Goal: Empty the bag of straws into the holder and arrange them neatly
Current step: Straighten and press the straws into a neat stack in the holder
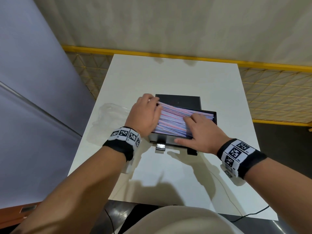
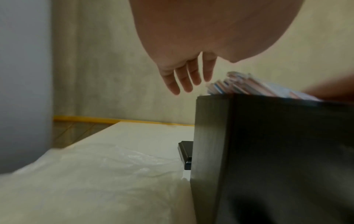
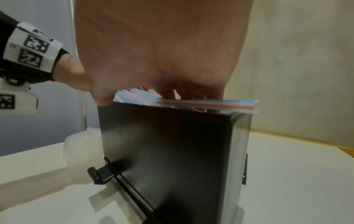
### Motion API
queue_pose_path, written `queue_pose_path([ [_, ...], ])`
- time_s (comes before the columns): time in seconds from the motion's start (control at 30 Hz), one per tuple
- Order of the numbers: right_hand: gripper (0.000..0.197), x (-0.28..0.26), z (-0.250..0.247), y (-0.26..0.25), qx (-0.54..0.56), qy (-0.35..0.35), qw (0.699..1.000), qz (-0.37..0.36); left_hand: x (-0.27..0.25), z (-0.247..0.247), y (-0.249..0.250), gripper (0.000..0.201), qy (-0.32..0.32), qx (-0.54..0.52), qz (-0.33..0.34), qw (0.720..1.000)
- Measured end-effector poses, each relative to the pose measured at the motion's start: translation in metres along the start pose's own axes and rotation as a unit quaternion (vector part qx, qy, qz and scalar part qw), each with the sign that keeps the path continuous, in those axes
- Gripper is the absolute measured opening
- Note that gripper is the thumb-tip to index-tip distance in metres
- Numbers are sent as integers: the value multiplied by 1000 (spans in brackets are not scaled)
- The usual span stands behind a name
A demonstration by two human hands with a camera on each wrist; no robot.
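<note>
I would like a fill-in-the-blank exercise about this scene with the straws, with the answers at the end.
1. The straws lie in a holder whose colour is ____.
2. The empty plastic bag lies on the ____ side of the holder.
3. The right hand rests on top of the ____.
4. The holder stands on a ____ table.

Answers: black; left; straws; white

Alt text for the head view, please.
Both hands tidy pink and blue straws piled in an open black holder on a white table: left hand at their left ends, right hand flat on top. A clear bag lies left.
</note>
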State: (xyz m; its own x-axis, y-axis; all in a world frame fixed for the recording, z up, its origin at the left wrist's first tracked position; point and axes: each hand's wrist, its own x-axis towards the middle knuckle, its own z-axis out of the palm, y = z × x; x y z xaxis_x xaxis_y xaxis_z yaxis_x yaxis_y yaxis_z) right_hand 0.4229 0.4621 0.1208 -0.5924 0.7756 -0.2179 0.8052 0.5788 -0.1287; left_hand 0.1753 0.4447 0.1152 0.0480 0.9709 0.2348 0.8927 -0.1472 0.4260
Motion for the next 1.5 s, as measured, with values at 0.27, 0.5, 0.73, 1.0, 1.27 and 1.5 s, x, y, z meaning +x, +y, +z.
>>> queue_pose_path([
  [0.27,76,4,10,-4,-24,-44,999,6,8,-1,-24,25,-64,-34,-73,995],
  [0.5,75,0,7,-5,-88,31,996,0,16,-6,-13,36,-117,29,-74,990],
  [0.73,81,0,3,-1,-78,91,992,-38,23,-8,-7,28,-141,115,-55,982],
  [1.0,82,1,2,1,-87,64,993,-45,34,-15,4,21,-221,257,6,941],
  [1.27,73,-3,9,0,-92,42,994,-43,50,-58,-7,19,-172,278,10,945],
  [1.5,66,3,-15,-1,44,168,983,-54,50,-150,-33,18,-130,189,-52,972],
])
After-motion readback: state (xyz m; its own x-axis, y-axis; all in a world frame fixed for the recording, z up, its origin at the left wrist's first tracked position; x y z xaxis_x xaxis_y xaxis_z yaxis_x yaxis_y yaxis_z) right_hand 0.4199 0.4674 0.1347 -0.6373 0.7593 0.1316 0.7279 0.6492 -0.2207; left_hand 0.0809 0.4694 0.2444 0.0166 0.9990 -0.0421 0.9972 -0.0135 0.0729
